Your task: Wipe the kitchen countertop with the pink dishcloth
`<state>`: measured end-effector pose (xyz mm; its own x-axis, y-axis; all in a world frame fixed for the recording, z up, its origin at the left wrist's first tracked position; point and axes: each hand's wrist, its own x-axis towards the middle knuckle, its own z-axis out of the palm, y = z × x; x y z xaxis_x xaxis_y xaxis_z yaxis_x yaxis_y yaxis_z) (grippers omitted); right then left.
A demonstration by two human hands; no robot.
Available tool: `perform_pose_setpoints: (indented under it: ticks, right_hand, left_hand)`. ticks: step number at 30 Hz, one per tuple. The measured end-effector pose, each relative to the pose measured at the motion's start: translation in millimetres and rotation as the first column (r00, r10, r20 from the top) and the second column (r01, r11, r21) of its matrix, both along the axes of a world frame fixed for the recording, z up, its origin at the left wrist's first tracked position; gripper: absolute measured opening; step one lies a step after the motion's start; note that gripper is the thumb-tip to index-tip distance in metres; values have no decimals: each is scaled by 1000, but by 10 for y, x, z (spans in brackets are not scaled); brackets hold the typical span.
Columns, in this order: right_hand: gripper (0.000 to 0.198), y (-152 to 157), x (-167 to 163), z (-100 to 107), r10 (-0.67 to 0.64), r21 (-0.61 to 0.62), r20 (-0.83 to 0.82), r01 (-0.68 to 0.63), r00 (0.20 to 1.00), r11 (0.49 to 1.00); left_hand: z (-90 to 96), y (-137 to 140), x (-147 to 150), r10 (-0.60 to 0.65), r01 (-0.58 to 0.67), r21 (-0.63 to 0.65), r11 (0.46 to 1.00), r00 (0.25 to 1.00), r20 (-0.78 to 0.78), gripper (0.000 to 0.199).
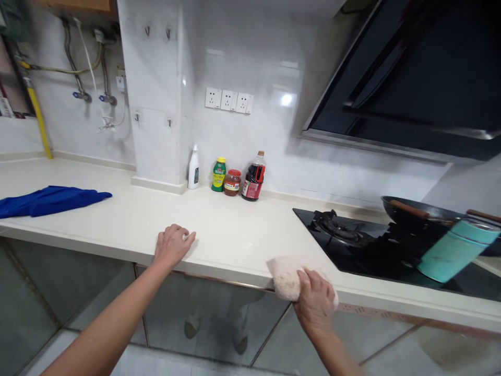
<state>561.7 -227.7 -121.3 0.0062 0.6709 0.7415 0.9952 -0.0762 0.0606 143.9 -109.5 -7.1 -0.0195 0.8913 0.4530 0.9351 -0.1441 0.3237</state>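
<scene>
My right hand (316, 300) grips a pale pink, fluffy cleaning cloth (287, 277). The cloth lies over the front edge of the white countertop (235, 230), with part hanging down. My left hand (174, 244) rests on the countertop near its front edge. Its fingers are curled, and a small whitish spot shows between thumb and fingers, too small to make out. To the right of the cloth is a black glass gas stove (376, 256). A turquoise thermos-like flask (457, 250) leans over the stove's right side, in front of a dark wok (407, 211).
Against the wall stand a white bottle (193, 169), a green-yellow bottle (218, 175), a red-lidded jar (232, 183) and a dark sauce bottle (253, 177). A blue cloth (58, 199) lies at left. The range hood (399, 78) overhangs the stove. Cabinet doors (203, 318) are below.
</scene>
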Motion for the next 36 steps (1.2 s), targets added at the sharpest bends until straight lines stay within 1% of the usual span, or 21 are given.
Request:
perform_pose_setpoints:
  ticks: [2, 5, 9, 15, 17, 19, 21, 23, 25, 28, 30, 33, 35, 36]
  right_hand:
    - [65, 70, -280, 55, 73, 26, 8, -73, 997, 997]
    - [56, 188, -713, 114, 145, -1, 55, -146, 988, 989]
    - [47, 383, -1377, 103, 220, 10, 103, -223, 970, 975]
    - [39, 675, -2381, 95, 363, 46, 88, -367, 928, 929]
    - [37, 732, -2599, 115, 393, 82, 115, -403, 912, 911]
    - [36, 753, -2687, 140, 421, 122, 148, -439, 895, 890]
    - [36, 741, -2630, 169, 461, 137, 185, -487, 868, 863]
    - [37, 702, -2448, 199, 505, 135, 213, -538, 836, 832]
    - [39, 639, -2181, 224, 533, 144, 213, -566, 819, 812]
    - [43, 497, -1708, 222, 552, 153, 168, -575, 817, 804]
    - [47, 382, -1382, 198, 544, 124, 98, -552, 834, 824]
    - [50, 253, -927, 208, 482, 12, -66, -482, 874, 876]
    - [48, 250, -693, 311, 397, -27, -257, -417, 881, 908]
    - [50, 281, -612, 399, 342, -30, -383, -381, 858, 924]
  left_hand:
    - [-8, -1, 1, 6, -5, 5, 1000, 1000, -8, 40]
    - [-25, 0, -2, 6, -6, 19, 1000, 1000, -19, 39]
    - [-38, -1, -9, 4, -3, 41, 999, 1000, -25, 38]
    - [-23, 33, -36, 9, -8, 42, 999, 1000, -12, 41]
    - [-17, 45, -51, 12, -12, 25, 1000, 1000, -3, 41]
    - [-13, 49, -63, 18, -18, 21, 1000, 1000, 2, 41]
    - [-11, 46, -70, 30, -30, 17, 999, 1000, 1, 40]
    - [-8, 39, -68, 43, -43, 0, 999, 999, -3, 38]
    - [-6, 27, -60, 53, -53, -10, 999, 999, -3, 37]
    - [-8, 5, -44, 50, -50, 12, 999, 999, 7, 36]
    - [-17, -7, -37, 47, -47, 17, 999, 999, 13, 36]
    - [-43, -13, -31, 41, -41, 27, 999, 999, 27, 36]
    - [-61, -11, -31, 36, -37, 38, 999, 999, 34, 35]
    - [-69, -10, -31, 37, -38, 43, 998, 999, 38, 35]
